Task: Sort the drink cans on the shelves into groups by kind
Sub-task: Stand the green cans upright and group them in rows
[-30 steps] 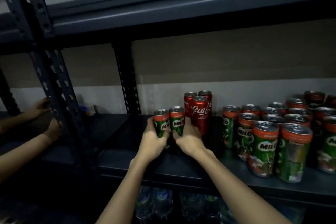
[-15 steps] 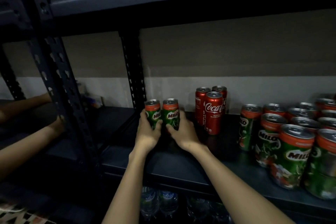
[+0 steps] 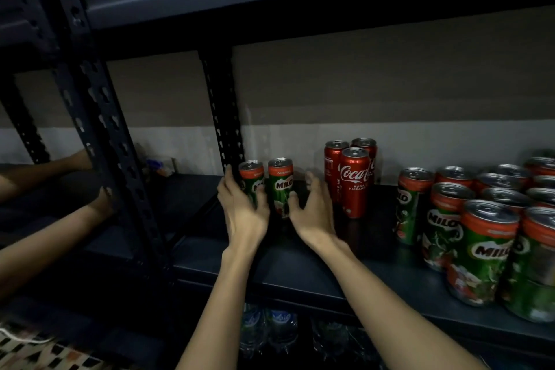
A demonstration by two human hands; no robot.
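The dark metal shelf carried three clusters of slim cans. Near its back left corner, just beside the perforated black upright post, stood two green cans with orange tops, side by side and upright, each lettered "MILO". The left hand wrapped its fingers around the left can of the pair, thumb across its front. The right hand was spread with fingers loosely curved just beside the right can; whether it touched the can could not be told.

Right of the pair, toward the back edge, three red aluminium cans stood bunched together, the front one reading "Coca-Cola" with "RASA" below it. A strip of bare shelf separated them from the large group of green Milo cans crowding the right end up to the front edge. Bare shelf lay along the front edge before the hands.

Below, clear plastic water bottles sat on the lower shelf. On the neighbouring shelf to the left, another person's forearms reached in.
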